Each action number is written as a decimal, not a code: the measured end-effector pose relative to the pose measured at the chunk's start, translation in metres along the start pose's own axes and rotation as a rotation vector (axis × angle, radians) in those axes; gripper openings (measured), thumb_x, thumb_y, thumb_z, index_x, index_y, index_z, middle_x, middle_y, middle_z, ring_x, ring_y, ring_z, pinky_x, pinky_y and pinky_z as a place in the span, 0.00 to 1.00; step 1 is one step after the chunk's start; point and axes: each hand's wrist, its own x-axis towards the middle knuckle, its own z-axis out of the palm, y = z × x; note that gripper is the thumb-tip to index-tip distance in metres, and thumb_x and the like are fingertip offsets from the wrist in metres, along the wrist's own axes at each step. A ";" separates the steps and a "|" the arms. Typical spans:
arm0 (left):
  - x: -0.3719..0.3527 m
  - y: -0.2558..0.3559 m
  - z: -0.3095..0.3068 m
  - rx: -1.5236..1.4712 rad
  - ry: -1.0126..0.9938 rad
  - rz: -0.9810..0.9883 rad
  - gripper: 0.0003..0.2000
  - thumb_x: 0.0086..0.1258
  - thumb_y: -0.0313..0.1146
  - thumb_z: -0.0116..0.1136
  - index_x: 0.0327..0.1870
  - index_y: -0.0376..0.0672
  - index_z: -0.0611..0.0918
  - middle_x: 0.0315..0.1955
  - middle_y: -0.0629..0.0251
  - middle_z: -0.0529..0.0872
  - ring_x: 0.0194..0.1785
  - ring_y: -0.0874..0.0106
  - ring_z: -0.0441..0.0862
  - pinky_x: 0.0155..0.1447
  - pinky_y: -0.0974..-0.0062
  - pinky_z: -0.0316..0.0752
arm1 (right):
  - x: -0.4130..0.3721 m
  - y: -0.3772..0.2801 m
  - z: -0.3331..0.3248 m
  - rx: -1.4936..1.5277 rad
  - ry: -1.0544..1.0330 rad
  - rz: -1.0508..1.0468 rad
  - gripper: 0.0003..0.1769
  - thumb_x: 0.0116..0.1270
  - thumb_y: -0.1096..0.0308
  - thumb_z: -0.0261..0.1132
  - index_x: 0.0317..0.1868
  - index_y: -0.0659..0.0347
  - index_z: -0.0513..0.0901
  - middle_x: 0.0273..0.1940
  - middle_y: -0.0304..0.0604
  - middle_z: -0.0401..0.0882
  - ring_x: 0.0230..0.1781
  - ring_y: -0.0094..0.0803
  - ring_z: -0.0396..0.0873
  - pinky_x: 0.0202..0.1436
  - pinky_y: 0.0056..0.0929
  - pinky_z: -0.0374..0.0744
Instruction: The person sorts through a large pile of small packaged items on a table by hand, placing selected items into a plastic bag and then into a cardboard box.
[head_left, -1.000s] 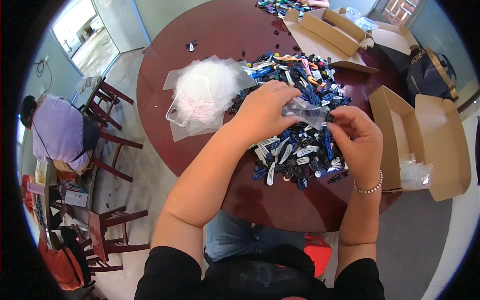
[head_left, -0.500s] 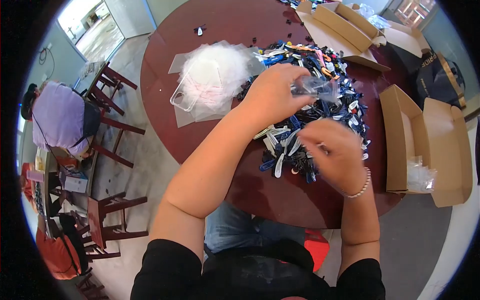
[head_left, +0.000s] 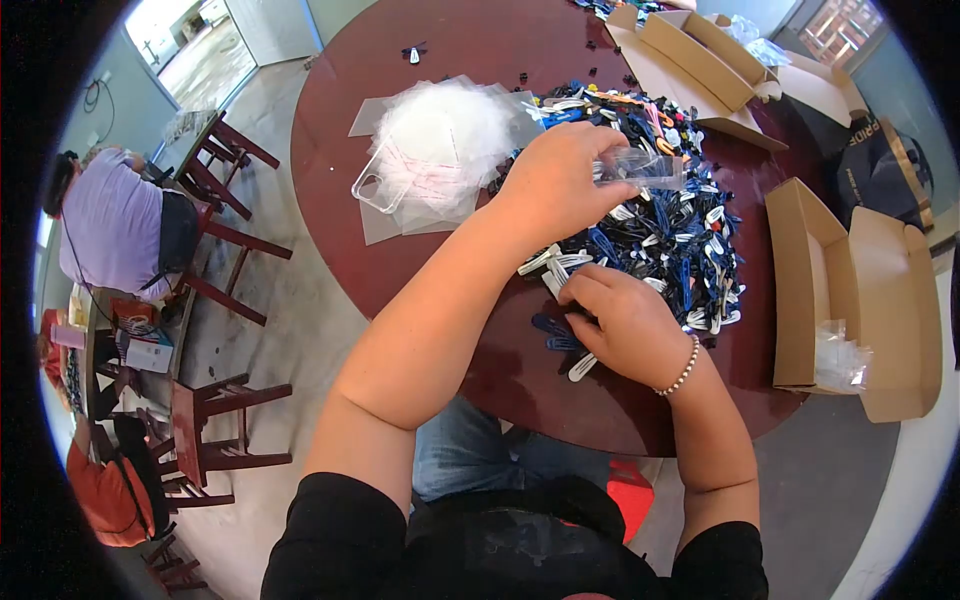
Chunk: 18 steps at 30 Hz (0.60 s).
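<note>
A heap of snap hair clips (head_left: 690,250), mostly black, navy and white, lies on the round table. Over its upper left part, my left hand (head_left: 570,175) grips a small clear plastic bag (head_left: 650,170) between thumb and fingers. What the bag contains is hard to make out. My right hand (head_left: 635,325), wearing a beaded bracelet, is down on the near side of the heap with its fingers curled among the clips. Whatever those fingers grasp is hidden. A white clip (head_left: 582,367) and dark blue clips (head_left: 553,328) lie just beside its thumb.
Left of the heap, clear plastic bags (head_left: 430,130) are piled with a clear phone case (head_left: 375,190) on the dark red table (head_left: 340,240). Open cardboard boxes stand at the right (head_left: 890,310) and back right (head_left: 700,60). Wooden stools (head_left: 225,420) and other people are at left.
My right hand has come down and left onto the near edge of the heap, closing among the clips. My left hand still holds the bag, almost in place. The view has shifted slightly.
</note>
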 end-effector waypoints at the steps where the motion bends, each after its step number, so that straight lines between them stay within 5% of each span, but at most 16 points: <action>1: 0.000 0.000 0.000 0.000 0.001 -0.001 0.20 0.53 0.36 0.74 0.47 0.43 0.84 0.36 0.64 0.85 0.38 0.66 0.82 0.41 0.70 0.76 | 0.000 -0.001 0.002 -0.003 0.048 -0.009 0.06 0.59 0.74 0.63 0.38 0.60 0.80 0.37 0.45 0.78 0.37 0.46 0.80 0.39 0.41 0.80; 8: 0.000 0.000 0.000 0.035 -0.010 0.004 0.19 0.54 0.36 0.73 0.47 0.43 0.84 0.37 0.62 0.85 0.41 0.63 0.82 0.44 0.68 0.77 | -0.001 0.005 0.004 -0.068 0.096 -0.101 0.07 0.59 0.75 0.64 0.39 0.61 0.81 0.37 0.45 0.78 0.36 0.46 0.80 0.39 0.40 0.80; 14: -0.001 -0.002 0.003 0.056 0.029 0.063 0.19 0.54 0.37 0.73 0.47 0.42 0.84 0.38 0.60 0.85 0.43 0.61 0.83 0.46 0.67 0.77 | -0.001 0.008 -0.028 0.189 0.320 0.129 0.07 0.61 0.81 0.64 0.39 0.66 0.79 0.36 0.43 0.78 0.32 0.29 0.78 0.37 0.26 0.77; 18: 0.001 0.001 0.000 0.066 -0.029 0.012 0.20 0.54 0.36 0.73 0.48 0.41 0.83 0.39 0.60 0.85 0.42 0.61 0.83 0.46 0.67 0.76 | -0.008 0.016 -0.040 0.108 0.297 0.206 0.07 0.61 0.79 0.64 0.41 0.65 0.81 0.34 0.45 0.81 0.32 0.34 0.81 0.37 0.27 0.78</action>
